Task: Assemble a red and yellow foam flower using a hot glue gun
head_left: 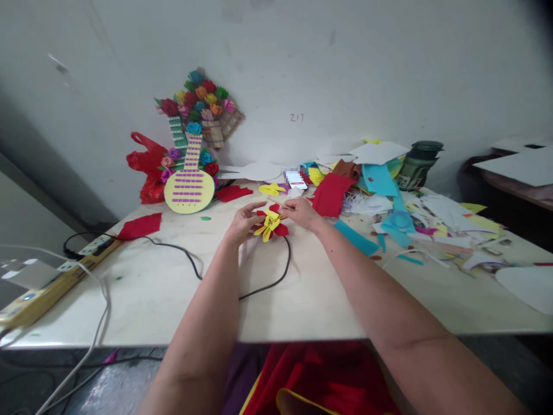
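Above the middle of the table, my left hand (244,223) grips the left edge of a craft flower (271,222) between thumb and fingers. The flower has red petals beneath and a smaller layer of yellow petals on top, in felt-like or paper sheet. On its right side, my right hand (301,213) is closed in a pinch close to the petals. A thin pale stick-like piece (276,202) pokes out leftward from its fingertips; its exact kind is too small to tell. A black cable (283,271) curves on the tabletop just below the flower.
A yellow banjo-shaped craft (189,191) and a colourful flower bouquet (203,101) lean on the wall. Red sheet pieces (330,193), blue scraps (356,237) and a dark bottle (419,165) crowd the right. A power strip (56,282) runs along the left edge.
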Tool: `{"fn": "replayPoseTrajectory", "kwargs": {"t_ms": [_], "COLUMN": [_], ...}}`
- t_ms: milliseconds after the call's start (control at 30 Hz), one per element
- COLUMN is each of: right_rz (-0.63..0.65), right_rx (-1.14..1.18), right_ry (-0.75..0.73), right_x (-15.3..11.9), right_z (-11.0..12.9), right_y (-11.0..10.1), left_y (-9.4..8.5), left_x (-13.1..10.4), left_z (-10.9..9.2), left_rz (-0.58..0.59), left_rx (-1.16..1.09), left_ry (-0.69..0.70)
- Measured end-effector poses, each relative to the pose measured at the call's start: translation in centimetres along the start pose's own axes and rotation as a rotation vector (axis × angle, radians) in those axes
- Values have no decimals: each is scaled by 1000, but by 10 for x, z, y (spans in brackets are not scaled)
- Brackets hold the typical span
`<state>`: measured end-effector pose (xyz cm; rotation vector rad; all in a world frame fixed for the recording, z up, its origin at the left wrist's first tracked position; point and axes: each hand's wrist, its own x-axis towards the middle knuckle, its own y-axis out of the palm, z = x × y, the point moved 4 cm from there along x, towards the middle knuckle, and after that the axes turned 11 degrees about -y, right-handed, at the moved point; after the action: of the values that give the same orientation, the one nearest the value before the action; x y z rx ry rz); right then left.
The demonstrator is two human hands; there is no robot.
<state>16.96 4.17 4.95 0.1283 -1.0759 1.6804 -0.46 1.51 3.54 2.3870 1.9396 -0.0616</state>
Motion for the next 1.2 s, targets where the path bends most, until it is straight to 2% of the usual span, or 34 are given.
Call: {"fn": "replayPoseTrajectory", "kwargs": {"t_ms": [133, 267, 400, 633, 833, 1200], "right_rz": [-31, -48, -81, -143, -105, -11], "right_rx": [-30, -111, -175, -332, -412, -553], "right_ry": [10, 9, -28, 4, -96, -30], "right_x": [1, 2, 2, 1, 1, -3], "right_z": [-2, -3, 2, 4, 2, 1], "right_y": [0, 1, 0, -8, -11, -19], "left_y": [0, -1, -4, -8, -14, -19], "left_x": [1, 2, 6, 6, 9, 14], "left_z": [2, 3, 3, -2, -1, 3], "left_rz": [13, 4, -56, -176, -290, -310], "left_rx": [41, 91, 140, 88, 60, 37], "left_ry": [-6, 62, 108, 180, 190, 193]}}
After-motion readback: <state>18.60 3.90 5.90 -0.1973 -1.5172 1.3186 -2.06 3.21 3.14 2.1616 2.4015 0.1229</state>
